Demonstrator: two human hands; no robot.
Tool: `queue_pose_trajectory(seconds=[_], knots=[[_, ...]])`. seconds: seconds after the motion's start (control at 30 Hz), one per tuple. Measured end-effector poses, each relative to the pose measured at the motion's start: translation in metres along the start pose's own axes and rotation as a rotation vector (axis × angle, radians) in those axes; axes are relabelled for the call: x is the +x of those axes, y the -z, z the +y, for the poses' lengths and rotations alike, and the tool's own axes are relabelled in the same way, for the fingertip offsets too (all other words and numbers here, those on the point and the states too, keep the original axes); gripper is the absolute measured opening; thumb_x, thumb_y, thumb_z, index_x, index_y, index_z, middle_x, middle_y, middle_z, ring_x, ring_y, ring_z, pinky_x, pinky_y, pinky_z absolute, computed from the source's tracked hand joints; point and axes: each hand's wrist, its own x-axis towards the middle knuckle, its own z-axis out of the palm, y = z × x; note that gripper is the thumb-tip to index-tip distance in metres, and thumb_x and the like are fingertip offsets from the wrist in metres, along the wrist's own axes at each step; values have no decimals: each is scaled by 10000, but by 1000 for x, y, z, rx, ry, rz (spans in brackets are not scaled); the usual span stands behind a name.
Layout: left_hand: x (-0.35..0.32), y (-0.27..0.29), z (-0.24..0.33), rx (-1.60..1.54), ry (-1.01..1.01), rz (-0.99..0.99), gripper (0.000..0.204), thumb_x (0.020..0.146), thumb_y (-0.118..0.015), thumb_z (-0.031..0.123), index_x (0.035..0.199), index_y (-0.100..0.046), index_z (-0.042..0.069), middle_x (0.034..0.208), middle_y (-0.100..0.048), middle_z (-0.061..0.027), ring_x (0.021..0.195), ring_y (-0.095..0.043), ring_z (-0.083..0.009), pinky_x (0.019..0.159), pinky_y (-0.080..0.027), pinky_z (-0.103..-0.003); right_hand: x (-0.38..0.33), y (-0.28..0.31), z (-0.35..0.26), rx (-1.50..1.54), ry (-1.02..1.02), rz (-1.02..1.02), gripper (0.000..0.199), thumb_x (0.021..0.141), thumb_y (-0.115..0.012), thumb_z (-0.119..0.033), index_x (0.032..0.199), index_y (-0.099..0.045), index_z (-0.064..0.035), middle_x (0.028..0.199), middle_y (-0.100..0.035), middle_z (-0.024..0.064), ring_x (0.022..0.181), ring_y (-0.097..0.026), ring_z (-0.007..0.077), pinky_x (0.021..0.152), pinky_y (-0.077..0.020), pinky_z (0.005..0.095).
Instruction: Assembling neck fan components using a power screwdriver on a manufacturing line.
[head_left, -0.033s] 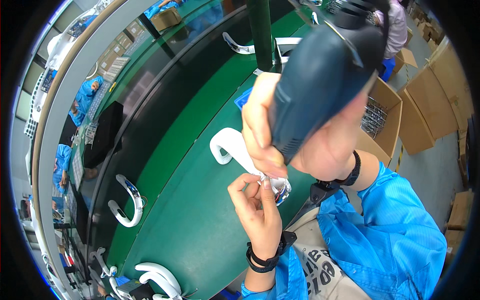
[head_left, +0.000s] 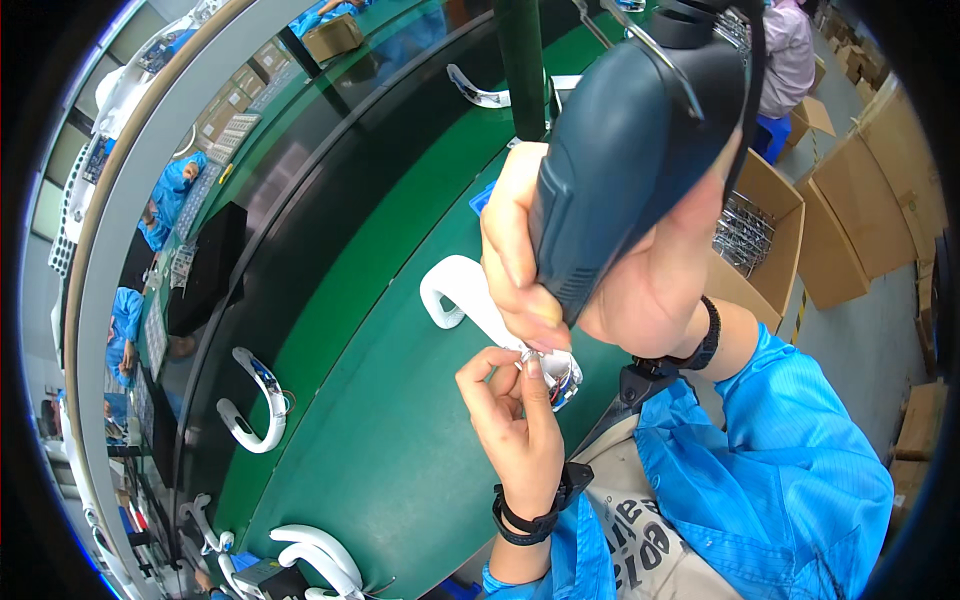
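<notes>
The right hand [head_left: 645, 300] clamps a dark power tool [head_left: 640, 150] over a white curved housing [head_left: 470, 282] by the tabletop's [head_left: 400, 420] near edge; the left hand [head_left: 515, 430], fingertips together, touches the housing's end. Lettering [head_left: 655, 546] marks a beige shirt [head_left: 614, 470].

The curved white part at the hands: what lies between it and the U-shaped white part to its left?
The head view shows green surface and a thin dark seam between the curved part and the U-shaped part.

Hidden tip, unclear pinch
The tip of the dark tool [head_left: 630, 160] is hidden by the right grip [head_left: 655, 305]; the bit [head_left: 527, 354] pinched in the left grip [head_left: 517, 430] is too small to tell. Left on the surface [head_left: 400, 440], a white shell [head_left: 310, 561] is cut off.
</notes>
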Motion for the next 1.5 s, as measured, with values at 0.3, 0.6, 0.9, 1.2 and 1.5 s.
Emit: queue_pose_trajectory(seconds=[0.3,0.6,0.9,1.2,1.5], knots=[[-1,5,-8,-49,0,-26,272,1051,-596,-73,1258,-439,9,980,-675,-109,878,-680,-111,738,-519,-244,1,26,-1,14,51,-176,1032,816,-318,-1039,903,-517,-31,631,-548,71,450,-521,158,394,-460,301],[-1,3,-8,-53,9,-12,285,1044,-598,-83,1266,-440,2,992,-678,-117,870,-692,-117,738,-526,-246,-12,30,-14,-60,83,-163,887,929,-359,-938,1001,-493,-65,680,-508,39,481,-498,150,413,-430,309],[-2,-4,0,31,-7,-16,327,1024,-603,-101,1284,-429,-4,1073,-706,-157,964,-725,-169,838,-561,-281,-16,7,-9,89,37,-51,958,854,-534,-945,967,-602,4,722,-627,117,555,-594,201,485,-506,320],[-6,-6,4,-33,-31,13,323,1025,-588,-106,1292,-435,-4,1034,-701,-124,1014,-726,-178,892,-560,-289,2,27,0,-132,-165,-396,761,933,-663,-684,723,-657,48,632,-648,134,568,-654,230,552,-564,334],[-19,15,8,-82,18,5,306,1029,-572,-108,1283,-444,3,980,-677,-91,936,-691,-125,828,-542,-265,-7,-11,10,-233,117,-314,1176,664,-308,-1131,723,-584,10,585,-598,97,460,-573,170,441,-511,286]])
